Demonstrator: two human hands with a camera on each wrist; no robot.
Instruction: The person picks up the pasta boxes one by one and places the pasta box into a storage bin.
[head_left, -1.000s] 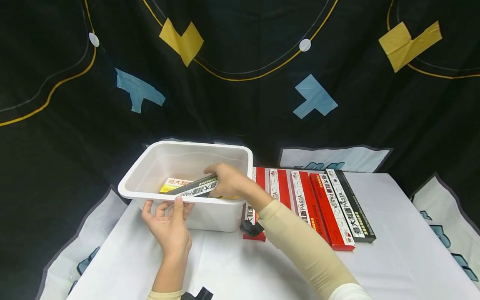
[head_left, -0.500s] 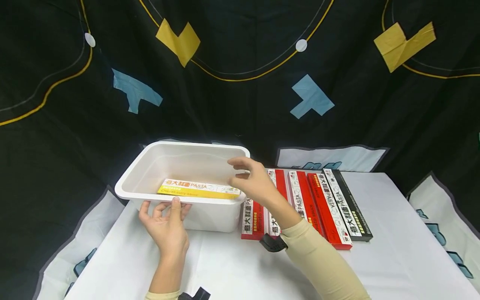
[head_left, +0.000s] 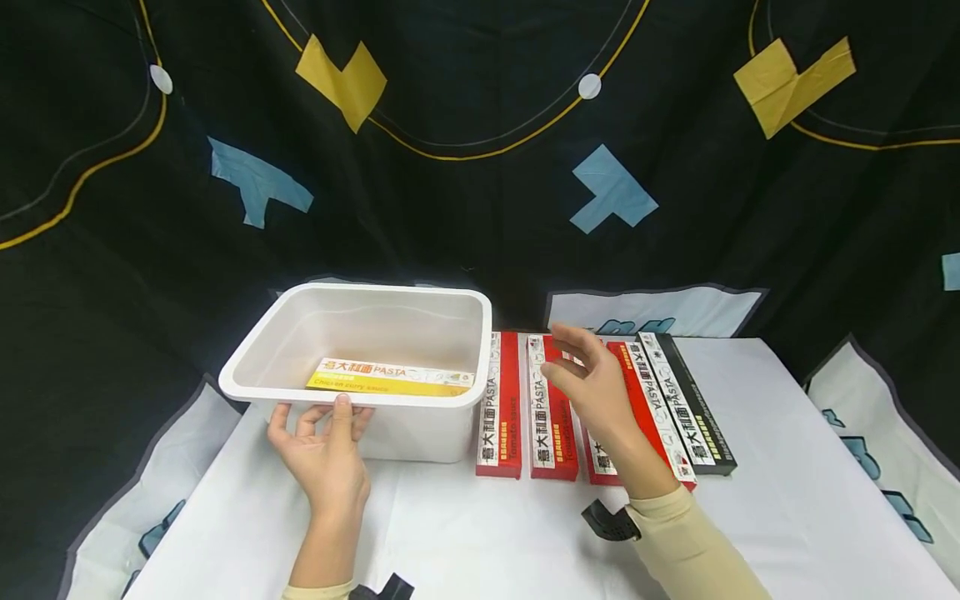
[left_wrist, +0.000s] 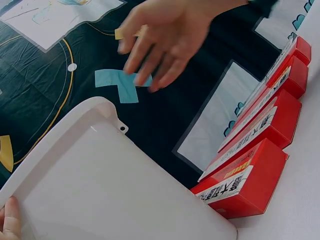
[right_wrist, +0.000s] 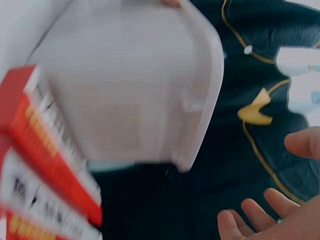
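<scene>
A white plastic tub (head_left: 427, 429) stands on the table's left half. My left hand (head_left: 330, 458) grips its front rim, thumb at the edge and fingers beneath it. Inside, a yellow and white pasta box (head_left: 390, 377) shows above the rim; the tub's front wall hides whatever lies lower. My right hand (head_left: 592, 379) hangs over the row of boxes to the right, fingers loosely bent and holding nothing. Below and beside it lie red pasta boxes (head_left: 498, 408), another red pasta box (head_left: 553, 408) and a black pasta box (head_left: 686, 404).
The boxes lie side by side, lengthwise, right of the tub on a white-covered table (head_left: 450, 533). The nearest red one is close to the tub's right wall. Behind the table hangs a black curtain (head_left: 465, 217) with yellow and blue patches.
My right hand has let go of a black pasta box inside the tub, risen out and moved right over the red boxes. My left hand has stayed on the rim.
</scene>
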